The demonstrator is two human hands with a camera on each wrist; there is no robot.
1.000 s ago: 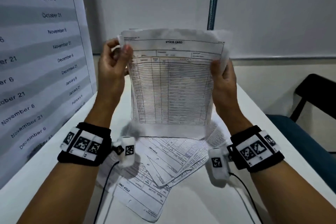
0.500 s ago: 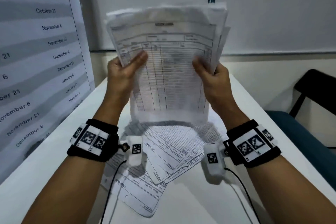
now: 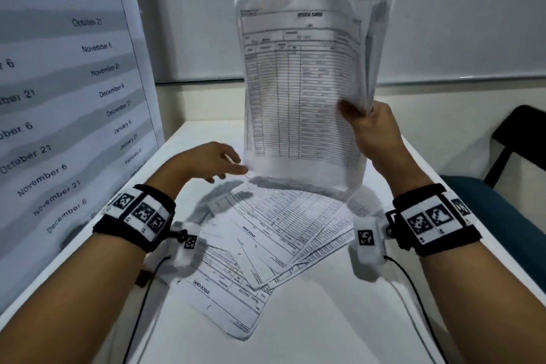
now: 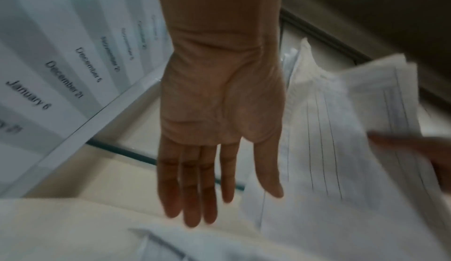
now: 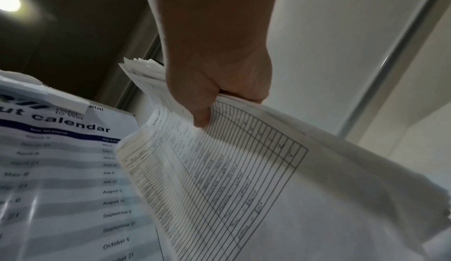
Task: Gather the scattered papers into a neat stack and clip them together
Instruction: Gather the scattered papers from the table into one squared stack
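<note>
My right hand point(image 3: 362, 120) grips a sheaf of printed stock-card papers point(image 3: 301, 89) by its right edge and holds it upright above the table. The right wrist view shows the thumb pressed on the front sheet of that held sheaf point(image 5: 219, 168). My left hand point(image 3: 218, 164) hovers low over the table just left of the sheaf's bottom corner, fingers straight and holding nothing; in the left wrist view that left hand point(image 4: 207, 188) shows an open palm beside the sheaf point(image 4: 329, 149). Several more papers point(image 3: 271, 233) lie fanned on the white table point(image 3: 339, 319) below. No clip shows in any view.
A large date calendar poster point(image 3: 59, 97) stands against the table's left side. A white wall panel is behind the table. A dark chair point(image 3: 520, 142) with a blue seat sits to the right of the table.
My left hand has let go of the sheaf and dropped toward the table. The right hand alone holds the sheaf, which has shifted right.
</note>
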